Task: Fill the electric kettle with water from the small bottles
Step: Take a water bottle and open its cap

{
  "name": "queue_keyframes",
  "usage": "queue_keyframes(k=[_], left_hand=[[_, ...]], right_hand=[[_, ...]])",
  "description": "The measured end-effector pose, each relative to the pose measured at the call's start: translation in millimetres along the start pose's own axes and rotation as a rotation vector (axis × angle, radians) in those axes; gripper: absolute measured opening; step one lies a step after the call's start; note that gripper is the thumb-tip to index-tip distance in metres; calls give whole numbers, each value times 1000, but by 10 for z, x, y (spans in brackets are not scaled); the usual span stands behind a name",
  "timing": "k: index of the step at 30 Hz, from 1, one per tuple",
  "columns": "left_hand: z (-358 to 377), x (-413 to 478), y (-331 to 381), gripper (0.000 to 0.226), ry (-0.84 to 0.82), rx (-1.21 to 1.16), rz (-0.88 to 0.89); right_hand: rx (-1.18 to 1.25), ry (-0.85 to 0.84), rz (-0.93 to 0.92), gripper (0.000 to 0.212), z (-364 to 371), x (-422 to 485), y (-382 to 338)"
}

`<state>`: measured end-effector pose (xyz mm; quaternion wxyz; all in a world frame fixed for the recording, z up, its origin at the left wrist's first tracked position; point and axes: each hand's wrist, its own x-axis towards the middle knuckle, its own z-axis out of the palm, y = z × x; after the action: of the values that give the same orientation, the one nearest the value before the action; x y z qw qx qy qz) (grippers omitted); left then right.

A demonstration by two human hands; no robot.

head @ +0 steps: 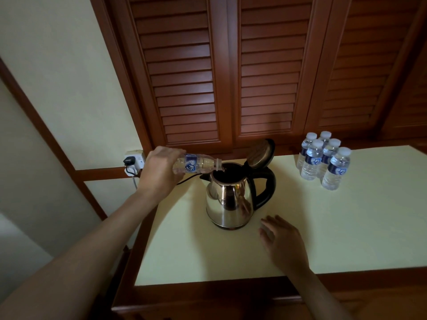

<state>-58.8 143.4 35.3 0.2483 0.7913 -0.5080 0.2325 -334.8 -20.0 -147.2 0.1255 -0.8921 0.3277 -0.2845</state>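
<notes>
a furnished indoor room is shown, most likely a hotel or guest room. a run of reddish-brown louvred wooden cupboard doors (268, 72) is seen behind a cream-topped counter framed in dark wood (346, 227). on that counter a stainless-steel electric kettle with a black handle (227, 202) is set out, and five small clear plastic water bottles with white caps and blue labels (327, 158) are grouped near the back right, much as guest supplies are laid out. a white wall socket with a black plug (134, 161) is fitted on the pale cream painted wall (57, 65), which is edged with wooden trim.
</notes>
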Motion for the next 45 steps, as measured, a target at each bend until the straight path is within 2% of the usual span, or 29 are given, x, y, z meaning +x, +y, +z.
queue_keyframes(k=[21,29,39,45], left_hand=[[-72,163,37,51,7,152,196],[-55,227,84,54,26,207,314],[-44,440,215,49,95,305,503],[3,456,219,48,117,300,453]], right_hand=[[12,15,-7,28,5,-9,5],[43,-13,40,31,44,3,39],[34,30,-13,27,20,6,20],[32,19,-3,29,30,-2,34]])
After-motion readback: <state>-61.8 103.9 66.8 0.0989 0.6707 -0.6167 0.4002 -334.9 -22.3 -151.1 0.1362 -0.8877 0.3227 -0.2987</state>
